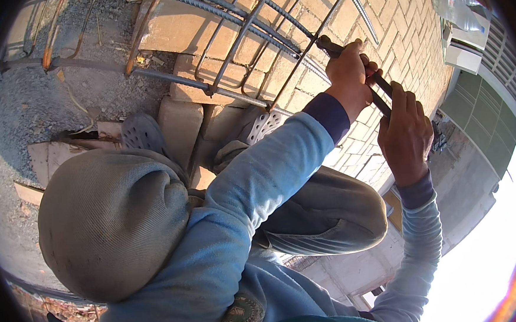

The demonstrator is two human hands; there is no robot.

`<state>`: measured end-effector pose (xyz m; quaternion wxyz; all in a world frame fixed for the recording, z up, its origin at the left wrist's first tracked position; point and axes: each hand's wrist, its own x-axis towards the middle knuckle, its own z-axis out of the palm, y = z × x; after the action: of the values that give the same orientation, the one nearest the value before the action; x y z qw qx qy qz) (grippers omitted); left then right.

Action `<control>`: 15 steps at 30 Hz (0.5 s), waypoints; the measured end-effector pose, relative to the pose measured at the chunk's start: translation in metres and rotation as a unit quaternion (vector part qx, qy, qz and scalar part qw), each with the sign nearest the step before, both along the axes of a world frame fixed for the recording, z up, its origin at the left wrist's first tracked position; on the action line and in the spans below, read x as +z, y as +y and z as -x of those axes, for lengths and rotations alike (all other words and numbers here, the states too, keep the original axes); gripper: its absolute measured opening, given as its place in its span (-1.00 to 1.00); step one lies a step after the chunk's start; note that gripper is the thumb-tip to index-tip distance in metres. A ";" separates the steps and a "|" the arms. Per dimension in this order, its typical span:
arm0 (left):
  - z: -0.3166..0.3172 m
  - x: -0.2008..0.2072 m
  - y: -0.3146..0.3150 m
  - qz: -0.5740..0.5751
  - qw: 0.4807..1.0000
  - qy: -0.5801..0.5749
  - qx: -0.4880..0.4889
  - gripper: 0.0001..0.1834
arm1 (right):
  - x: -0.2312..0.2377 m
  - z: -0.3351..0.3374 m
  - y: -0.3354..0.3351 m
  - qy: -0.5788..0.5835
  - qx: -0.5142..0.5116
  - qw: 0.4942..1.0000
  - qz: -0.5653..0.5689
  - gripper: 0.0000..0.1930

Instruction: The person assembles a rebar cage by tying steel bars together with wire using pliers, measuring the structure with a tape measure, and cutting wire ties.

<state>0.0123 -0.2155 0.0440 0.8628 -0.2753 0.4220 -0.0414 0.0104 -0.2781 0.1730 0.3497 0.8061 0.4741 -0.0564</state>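
Note:
Black long-handled pincers [379, 101] reach up to a crossing of the steel rebar cage [253, 22]. My left hand [348, 73] is wrapped around them close to the head, beside the outer stirrup. Farther down, my right hand [407, 131] grips the two handles, which stand slightly apart. The pincers' head [327, 44] touches or nearly touches the thin bar; its jaws and any tie wire are too small and dark to make out. Ribbed long bars run through the square stirrups of the cage.
Several concrete blocks [182, 121] lie under the cage near my grey clogs [144, 135]. My bent knees [114, 223] are between my arms and the gravel [36, 115]. Tan brickwork [399, 13] stretches behind the cage. A clear plastic bottle [467, 23] is at the upper right.

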 end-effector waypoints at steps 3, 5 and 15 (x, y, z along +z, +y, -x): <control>-0.010 0.007 -0.004 0.041 0.998 0.031 0.049 -0.71 | 0.001 -0.041 -0.007 0.045 -0.009 0.999 0.004 -0.67; -0.009 0.001 -0.009 -0.030 0.999 0.013 0.023 -0.66 | 0.003 -0.053 -0.001 0.143 -0.143 0.979 0.002 -0.82; 0.024 -0.038 -0.025 0.010 0.954 -0.244 0.173 -0.77 | -0.007 -0.032 -0.012 0.462 -0.700 0.540 -0.070 -0.72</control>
<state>-0.0114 -0.2407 0.0056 0.9306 -0.3346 0.1436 0.0385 0.0420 -0.2904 0.1662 -0.1257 0.7657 -0.1428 -0.6145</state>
